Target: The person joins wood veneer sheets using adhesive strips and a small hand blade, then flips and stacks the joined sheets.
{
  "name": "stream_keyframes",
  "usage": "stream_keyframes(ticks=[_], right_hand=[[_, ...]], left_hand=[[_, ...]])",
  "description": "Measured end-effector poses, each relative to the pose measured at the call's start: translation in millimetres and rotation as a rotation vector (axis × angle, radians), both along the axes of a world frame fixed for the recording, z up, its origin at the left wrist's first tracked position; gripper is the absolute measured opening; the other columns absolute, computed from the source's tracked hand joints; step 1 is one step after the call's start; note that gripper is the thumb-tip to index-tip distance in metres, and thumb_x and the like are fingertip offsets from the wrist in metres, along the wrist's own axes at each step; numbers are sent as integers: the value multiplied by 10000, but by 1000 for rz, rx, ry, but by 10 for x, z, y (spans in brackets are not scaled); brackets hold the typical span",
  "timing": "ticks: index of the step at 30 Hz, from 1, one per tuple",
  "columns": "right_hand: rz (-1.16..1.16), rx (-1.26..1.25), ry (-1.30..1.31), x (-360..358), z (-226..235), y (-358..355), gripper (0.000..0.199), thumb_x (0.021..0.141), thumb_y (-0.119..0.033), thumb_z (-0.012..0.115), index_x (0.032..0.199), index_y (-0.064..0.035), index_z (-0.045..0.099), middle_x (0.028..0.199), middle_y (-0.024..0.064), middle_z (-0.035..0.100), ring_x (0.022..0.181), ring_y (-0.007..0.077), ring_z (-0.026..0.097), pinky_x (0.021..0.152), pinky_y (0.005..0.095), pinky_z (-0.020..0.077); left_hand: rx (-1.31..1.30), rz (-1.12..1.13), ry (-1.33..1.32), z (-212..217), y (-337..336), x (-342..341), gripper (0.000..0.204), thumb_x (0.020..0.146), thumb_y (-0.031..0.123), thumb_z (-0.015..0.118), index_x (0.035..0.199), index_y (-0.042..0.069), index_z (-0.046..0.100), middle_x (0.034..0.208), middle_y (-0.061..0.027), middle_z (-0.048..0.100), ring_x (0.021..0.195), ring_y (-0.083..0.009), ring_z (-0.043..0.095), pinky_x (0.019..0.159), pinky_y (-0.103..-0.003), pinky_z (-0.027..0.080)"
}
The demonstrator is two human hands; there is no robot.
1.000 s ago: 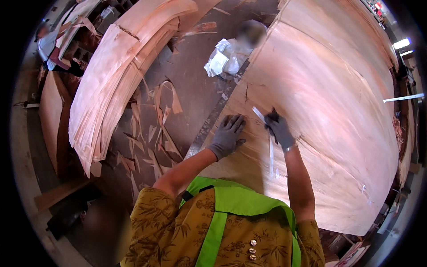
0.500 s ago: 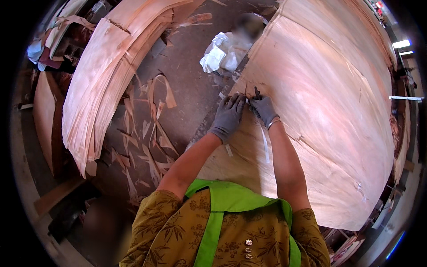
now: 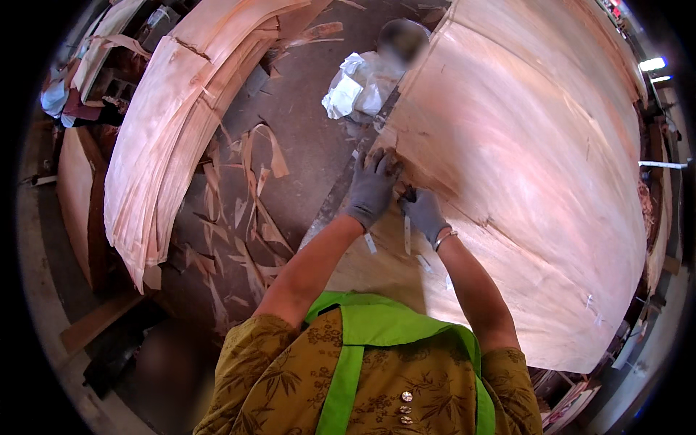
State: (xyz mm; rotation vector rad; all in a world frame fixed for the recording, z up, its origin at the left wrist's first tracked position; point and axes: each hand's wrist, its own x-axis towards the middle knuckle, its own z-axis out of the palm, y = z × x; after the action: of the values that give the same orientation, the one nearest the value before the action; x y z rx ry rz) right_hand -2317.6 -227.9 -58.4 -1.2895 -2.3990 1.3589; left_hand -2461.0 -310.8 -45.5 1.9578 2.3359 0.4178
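Both my hands wear grey gloves with darkened fingertips and work at the left edge of a large pale wood veneer sheet (image 3: 529,167). My left hand (image 3: 372,190) lies flat on the sheet near that edge, fingers spread. To its right, my right hand (image 3: 424,212) is closed low over the veneer. A narrow white tape strip (image 3: 407,236) hangs from it. Something dark shows at its fingertips, too small to name. Shorter white tape pieces (image 3: 371,243) lie on the sheet below my hands. A ragged split runs across the veneer beyond my right hand.
Left across the floor stands a curved stack of veneer sheets (image 3: 163,138). Torn veneer strips (image 3: 254,196) litter the floor between. A crumpled white plastic bag (image 3: 348,90) and a round dark container (image 3: 404,42) sit past the sheet's edge. Another person (image 3: 61,98) is at far left.
My right hand has drawn back toward me and slightly left; the dark tool that stuck up from it no longer shows. The tape strip has shifted left. My left fingers have spread wider.
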Motion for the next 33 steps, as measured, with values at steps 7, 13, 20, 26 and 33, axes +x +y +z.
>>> stream_keyframes(ticks=[7,13,20,26,33], right_hand=[[-161,-497,237,-438,302,807,283,834,-248,613,915,22,596,655,1,539,539,83,455,479,259,381],[-201,-402,140,-663,-304,1063,154,777,-139,630,765,14,622,667,34,587,556,110,521,477,266,412],[-234,-187,48,-288,88,213,275,799,-253,603,735,13,618,605,122,615,535,186,589,537,349,467],[-399,-632,403,583,629,-546,209,839,-257,587,827,-49,606,633,-12,573,477,55,450,434,213,374],[-1019,-778,673,2651,701,-1464,131,878,-207,551,810,-96,562,627,-36,504,463,39,395,399,188,311]], left_hand=[[-53,-27,-266,44,112,-345,525,750,153,535,1270,112,481,1293,-130,441,1148,-292,445,983,-422,327],[-106,-48,-63,-87,550,-396,534,801,152,524,1324,141,418,1349,-102,421,1120,-313,481,852,-407,449],[-115,-144,195,-102,598,-360,464,807,204,543,1267,192,487,1333,-47,440,1127,-359,463,879,-429,438],[62,-334,249,-73,631,-500,473,806,180,555,1273,186,484,1338,-64,420,1147,-359,452,917,-451,412],[79,-328,129,409,394,190,510,786,66,473,1294,120,462,1348,-156,412,1075,-362,504,874,-439,439]])
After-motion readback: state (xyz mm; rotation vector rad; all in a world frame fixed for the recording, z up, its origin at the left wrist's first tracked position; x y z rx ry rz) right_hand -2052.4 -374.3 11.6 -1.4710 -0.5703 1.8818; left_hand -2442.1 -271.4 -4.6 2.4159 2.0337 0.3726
